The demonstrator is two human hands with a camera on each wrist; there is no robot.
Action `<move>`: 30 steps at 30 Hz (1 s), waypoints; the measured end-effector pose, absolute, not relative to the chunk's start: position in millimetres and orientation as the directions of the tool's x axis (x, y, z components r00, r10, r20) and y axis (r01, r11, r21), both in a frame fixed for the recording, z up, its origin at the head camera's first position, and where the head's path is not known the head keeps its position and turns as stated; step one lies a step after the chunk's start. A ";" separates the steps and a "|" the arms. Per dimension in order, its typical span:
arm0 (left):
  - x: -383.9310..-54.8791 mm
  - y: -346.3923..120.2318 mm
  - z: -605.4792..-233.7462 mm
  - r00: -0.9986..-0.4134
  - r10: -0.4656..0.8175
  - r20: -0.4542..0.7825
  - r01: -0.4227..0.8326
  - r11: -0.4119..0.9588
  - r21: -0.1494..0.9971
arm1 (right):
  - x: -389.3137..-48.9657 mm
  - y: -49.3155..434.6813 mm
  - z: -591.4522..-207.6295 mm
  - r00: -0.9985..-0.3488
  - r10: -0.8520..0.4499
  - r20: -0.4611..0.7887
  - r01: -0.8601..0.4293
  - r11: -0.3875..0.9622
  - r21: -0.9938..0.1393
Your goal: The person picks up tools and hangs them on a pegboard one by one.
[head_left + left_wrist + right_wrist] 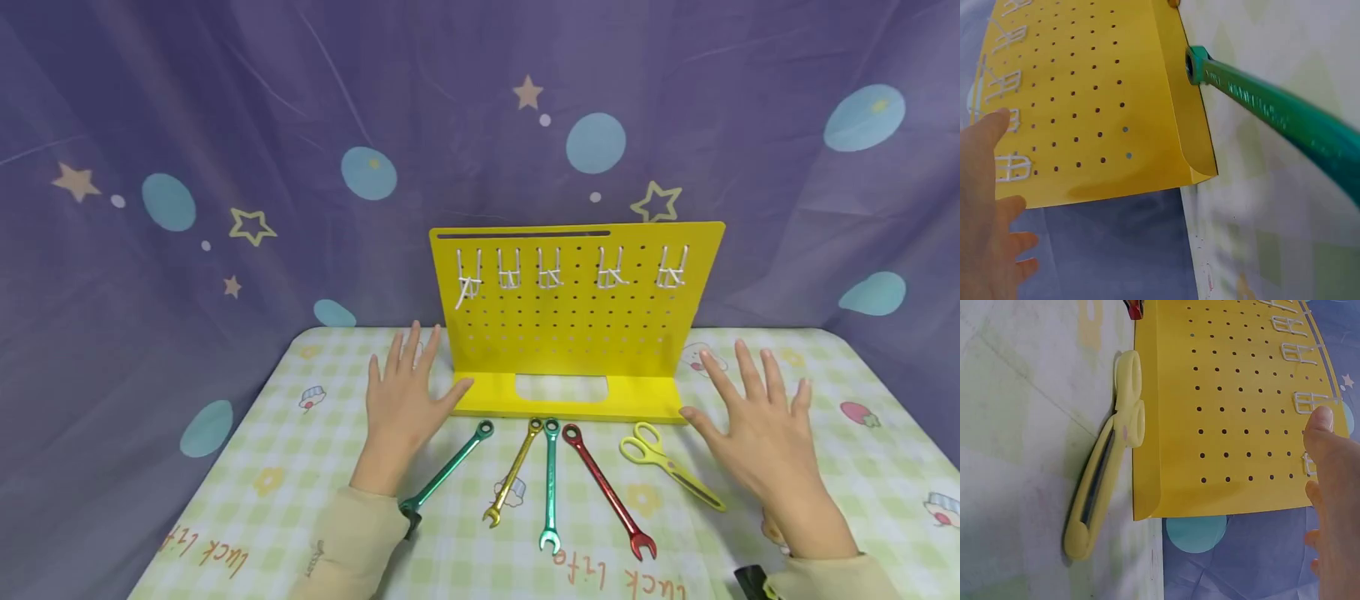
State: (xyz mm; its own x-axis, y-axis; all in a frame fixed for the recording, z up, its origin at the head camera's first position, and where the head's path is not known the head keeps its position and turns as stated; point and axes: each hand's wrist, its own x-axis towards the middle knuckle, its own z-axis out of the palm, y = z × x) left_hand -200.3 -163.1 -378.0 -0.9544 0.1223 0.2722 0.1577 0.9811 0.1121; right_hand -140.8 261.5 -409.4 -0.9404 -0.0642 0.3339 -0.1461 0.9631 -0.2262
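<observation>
My left hand hovers with fingers spread at the left of a yellow pegboard stand, holding nothing. On the other side, my right hand is likewise spread and holds nothing. Between them on the cloth lie a dark green wrench, a gold wrench, a light green wrench and a red wrench. Yellow scissors lie nearest my right hand, handles toward the board. The left wrist view shows the dark green wrench close up; the right wrist view shows the scissors.
Several white wire hooks hang in a row along the upper pegboard. A green-and-white checked tablecloth covers the table. Behind it hangs a purple curtain printed with stars and blue ovals.
</observation>
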 end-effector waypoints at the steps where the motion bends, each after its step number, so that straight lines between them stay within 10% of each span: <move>1: -202.7 -163.3 -376.9 -0.956 0.120 0.268 0.156 0.981 0.115 | -141.2 261.5 -409.4 -0.939 -0.066 0.337 -0.149 0.962 -0.228; 10: -233.6 -165.1 -365.2 -0.951 0.117 0.285 0.178 0.964 0.197 | -148.3 261.9 -406.9 -0.932 -0.079 0.354 -0.169 0.958 -0.230; 30: -291.1 -156.4 -387.3 -0.962 -0.046 0.268 0.188 0.602 0.776 | -144.5 250.1 -426.0 -0.927 -0.102 0.361 -0.183 0.962 -0.201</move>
State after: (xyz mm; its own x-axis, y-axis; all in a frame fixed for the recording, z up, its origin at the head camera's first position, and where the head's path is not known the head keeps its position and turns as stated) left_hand -291.1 -156.4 -387.3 -0.9622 -0.0462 0.2684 0.1875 0.6023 0.7759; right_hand -144.5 250.1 -426.0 -0.9272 -0.1016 0.3606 -0.1835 0.9623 -0.2007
